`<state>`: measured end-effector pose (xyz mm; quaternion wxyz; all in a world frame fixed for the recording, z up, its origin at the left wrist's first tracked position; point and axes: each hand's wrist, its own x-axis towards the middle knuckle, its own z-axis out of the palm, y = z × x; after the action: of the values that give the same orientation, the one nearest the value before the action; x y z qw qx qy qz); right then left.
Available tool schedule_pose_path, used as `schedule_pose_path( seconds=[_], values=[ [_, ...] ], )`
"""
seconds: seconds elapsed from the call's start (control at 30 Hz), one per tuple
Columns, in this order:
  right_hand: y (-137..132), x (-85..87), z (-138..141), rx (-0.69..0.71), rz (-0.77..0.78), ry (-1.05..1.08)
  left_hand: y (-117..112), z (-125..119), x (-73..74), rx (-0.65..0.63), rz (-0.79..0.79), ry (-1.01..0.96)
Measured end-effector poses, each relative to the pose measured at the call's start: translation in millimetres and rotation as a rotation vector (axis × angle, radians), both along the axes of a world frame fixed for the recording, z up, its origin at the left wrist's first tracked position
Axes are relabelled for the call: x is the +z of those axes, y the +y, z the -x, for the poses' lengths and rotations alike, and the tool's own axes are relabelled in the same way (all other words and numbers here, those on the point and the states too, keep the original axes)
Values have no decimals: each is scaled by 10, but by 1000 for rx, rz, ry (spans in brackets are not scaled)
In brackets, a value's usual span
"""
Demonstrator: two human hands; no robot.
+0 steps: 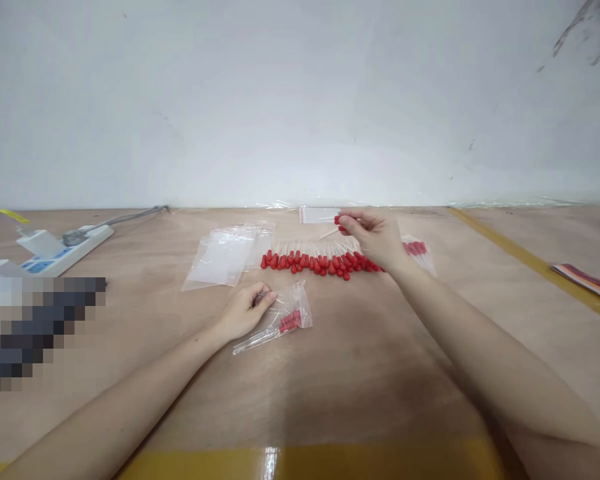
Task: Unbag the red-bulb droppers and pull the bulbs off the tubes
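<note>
My left hand point(245, 310) is closed on the edge of a small clear plastic bag point(280, 320) that lies on the table and holds a few red-bulbed droppers. My right hand point(373, 237) is raised a little over the table, pinching a dropper point(333, 228) with a red bulb and a clear stem. Just below that hand a long row of red-bulbed droppers point(320, 261) lies across the wooden table point(330, 373).
A stack of empty clear bags point(225, 257) lies left of the row. Another clear bag point(317, 215) sits by the wall, and a filled bag point(420, 252) lies right of my hand. A white power strip point(65, 250) is at far left, a coloured paper edge point(587, 280) at right.
</note>
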<state>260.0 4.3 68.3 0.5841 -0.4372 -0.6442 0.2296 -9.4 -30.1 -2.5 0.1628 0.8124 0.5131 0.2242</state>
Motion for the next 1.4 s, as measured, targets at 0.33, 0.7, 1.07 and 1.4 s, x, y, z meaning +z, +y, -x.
schedule_pose_path(
  seconds=[0.33, 0.7, 1.07, 1.4],
  values=[
    [212, -683, 363, 64, -262, -634, -13, 10, 18, -10, -4, 6],
    [99, -520, 158, -70, -230, -597, -15, 16, 15, -3, -3, 22],
    [-231, -522, 77, -140, -229, -1084, -3, 9, 11, -17, 12, 20],
    [-554, -488, 201, 167, 7, -545, -264, 29, 207, -90, -285, 35]
  ],
)
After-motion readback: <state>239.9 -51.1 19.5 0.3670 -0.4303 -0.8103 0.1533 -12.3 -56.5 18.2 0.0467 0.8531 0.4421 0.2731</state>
